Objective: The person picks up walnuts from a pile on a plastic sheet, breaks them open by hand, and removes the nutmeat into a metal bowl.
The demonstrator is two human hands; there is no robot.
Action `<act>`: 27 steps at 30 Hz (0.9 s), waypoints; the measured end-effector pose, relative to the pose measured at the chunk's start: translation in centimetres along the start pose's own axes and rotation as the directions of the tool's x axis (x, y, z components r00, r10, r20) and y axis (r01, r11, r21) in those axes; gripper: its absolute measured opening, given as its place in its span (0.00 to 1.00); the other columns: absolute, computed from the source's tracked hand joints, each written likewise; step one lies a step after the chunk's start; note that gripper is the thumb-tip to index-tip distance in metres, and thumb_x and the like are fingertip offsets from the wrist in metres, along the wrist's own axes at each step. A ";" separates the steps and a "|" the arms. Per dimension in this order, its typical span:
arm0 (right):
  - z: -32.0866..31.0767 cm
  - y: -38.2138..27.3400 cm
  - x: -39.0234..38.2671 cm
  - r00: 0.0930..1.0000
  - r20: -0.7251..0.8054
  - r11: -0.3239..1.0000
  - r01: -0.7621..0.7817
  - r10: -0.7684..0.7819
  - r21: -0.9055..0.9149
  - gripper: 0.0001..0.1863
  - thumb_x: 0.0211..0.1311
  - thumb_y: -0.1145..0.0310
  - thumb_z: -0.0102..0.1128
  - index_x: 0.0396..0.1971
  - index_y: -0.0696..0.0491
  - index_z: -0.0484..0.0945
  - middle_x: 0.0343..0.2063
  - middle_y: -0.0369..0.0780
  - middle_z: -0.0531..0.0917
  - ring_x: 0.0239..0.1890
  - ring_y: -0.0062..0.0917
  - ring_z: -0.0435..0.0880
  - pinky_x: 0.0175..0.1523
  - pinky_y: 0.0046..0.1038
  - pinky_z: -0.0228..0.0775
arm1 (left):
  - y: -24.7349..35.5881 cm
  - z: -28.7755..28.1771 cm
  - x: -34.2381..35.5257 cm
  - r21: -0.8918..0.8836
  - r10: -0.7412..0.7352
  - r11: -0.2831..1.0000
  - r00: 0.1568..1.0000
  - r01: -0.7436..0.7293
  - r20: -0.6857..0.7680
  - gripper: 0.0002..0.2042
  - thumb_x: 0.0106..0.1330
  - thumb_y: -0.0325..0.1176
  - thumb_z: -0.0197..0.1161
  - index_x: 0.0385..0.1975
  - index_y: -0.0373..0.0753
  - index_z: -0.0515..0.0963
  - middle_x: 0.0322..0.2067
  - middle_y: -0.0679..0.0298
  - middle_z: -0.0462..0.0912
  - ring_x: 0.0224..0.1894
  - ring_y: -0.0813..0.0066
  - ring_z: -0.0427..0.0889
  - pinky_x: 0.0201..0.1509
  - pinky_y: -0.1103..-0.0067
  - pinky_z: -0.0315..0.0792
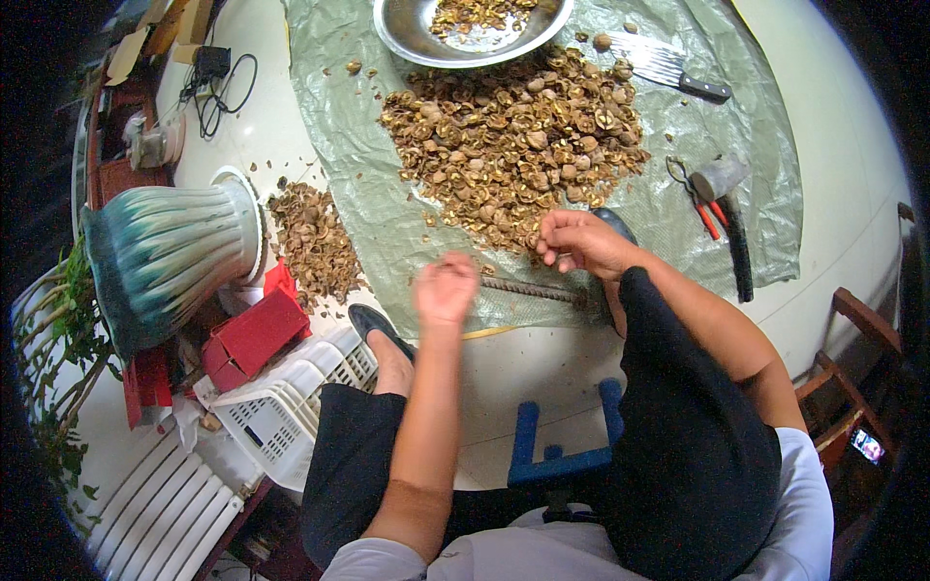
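Note:
A wide heap of cracked walnuts and shells [513, 145] lies on a green plastic sheet [349, 126]. At the heap's near edge is my right hand [586, 244], its fingers curled in a pinch; what they hold, if anything, is too small to make out. My left hand [448, 288] hovers to the left, near the end of a ribbed metal rod [533, 290], its fingers smeared by motion. Beyond the heap stands a steel bowl [473, 56] with walnut pieces inside. A smaller pile of shells [315, 242] lies left of the sheet.
On the right lie a mallet [722, 179], red-handled pliers [705, 208] and a broad metal blade with a black handle [705, 88]. To the left are a large ribbed planter [174, 252], a red box [254, 339] and white plastic baskets [281, 416]. A blue stool [525, 445] is near my legs.

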State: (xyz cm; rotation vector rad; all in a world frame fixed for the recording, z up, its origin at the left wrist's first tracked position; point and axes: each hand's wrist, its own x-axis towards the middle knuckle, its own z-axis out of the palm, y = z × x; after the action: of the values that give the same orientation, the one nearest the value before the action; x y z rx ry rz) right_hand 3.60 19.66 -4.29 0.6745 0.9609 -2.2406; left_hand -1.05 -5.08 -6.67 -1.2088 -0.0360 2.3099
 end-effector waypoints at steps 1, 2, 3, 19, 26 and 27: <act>-0.8 0.5 0.1 1.000 -0.017 1.000 -0.011 0.011 0.016 0.03 0.54 0.73 0.47 0.27 0.55 0.70 0.22 0.33 0.75 0.19 0.12 0.73 0.19 0.12 0.65 | 3.4 0.8 -0.3 -0.068 0.044 0.997 0.999 -0.046 -0.025 0.13 0.59 0.37 0.40 0.28 0.32 0.65 0.24 0.58 0.69 0.29 0.67 0.70 0.34 0.74 0.68; -1.6 1.1 0.5 0.999 -0.029 0.999 -0.020 0.020 0.031 0.03 0.54 0.74 0.47 0.27 0.55 0.70 0.22 0.33 0.75 0.18 0.12 0.72 0.18 0.12 0.64 | 7.5 1.6 -0.8 -0.030 0.202 0.979 0.978 -0.204 -0.056 0.18 0.64 0.43 0.36 0.31 0.32 0.64 0.25 0.56 0.70 0.29 0.67 0.70 0.34 0.74 0.68; -2.2 1.6 1.0 0.999 -0.038 0.998 -0.028 0.030 0.047 0.04 0.54 0.74 0.46 0.27 0.55 0.70 0.22 0.33 0.75 0.17 0.11 0.72 0.17 0.12 0.64 | 11.5 2.3 -1.6 -0.132 0.309 0.944 0.950 -0.302 0.040 0.22 0.65 0.47 0.31 0.34 0.31 0.64 0.26 0.55 0.70 0.31 0.65 0.71 0.34 0.73 0.69; -10.1 2.6 1.3 0.991 -0.003 0.964 -0.127 0.131 0.232 0.12 0.59 0.64 0.45 0.26 0.58 0.73 0.17 0.34 0.75 0.16 0.15 0.72 0.18 0.15 0.64 | -2.6 -0.9 6.9 0.925 0.580 -0.256 0.721 -0.280 0.379 0.10 0.51 0.29 0.58 0.32 0.35 0.69 0.21 0.69 0.72 0.21 0.83 0.67 0.24 0.85 0.63; -9.6 4.2 -0.8 0.987 -0.001 0.965 -0.155 0.159 -0.209 0.12 0.56 0.62 0.51 0.23 0.55 0.76 0.18 0.32 0.76 0.17 0.14 0.73 0.24 0.16 0.66 | -2.1 -2.0 8.3 0.864 0.614 -0.496 0.670 -0.082 0.416 0.12 0.48 0.34 0.64 0.27 0.34 0.72 0.21 0.64 0.77 0.24 0.78 0.74 0.29 0.83 0.68; -9.4 4.1 -0.7 0.984 -0.004 0.957 -0.172 0.176 -0.234 0.11 0.56 0.62 0.52 0.23 0.54 0.76 0.17 0.31 0.76 0.17 0.14 0.73 0.23 0.16 0.66 | -2.1 -2.0 8.4 0.857 0.607 -0.509 0.672 -0.082 0.425 0.12 0.48 0.34 0.64 0.27 0.34 0.72 0.21 0.64 0.77 0.24 0.78 0.74 0.29 0.83 0.68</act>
State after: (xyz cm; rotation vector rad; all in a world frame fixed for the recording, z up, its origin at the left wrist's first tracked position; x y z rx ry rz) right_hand 8.94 24.79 -11.44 0.6084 1.0916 -1.9396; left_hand -2.39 0.18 -13.67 -0.4243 2.4967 1.2338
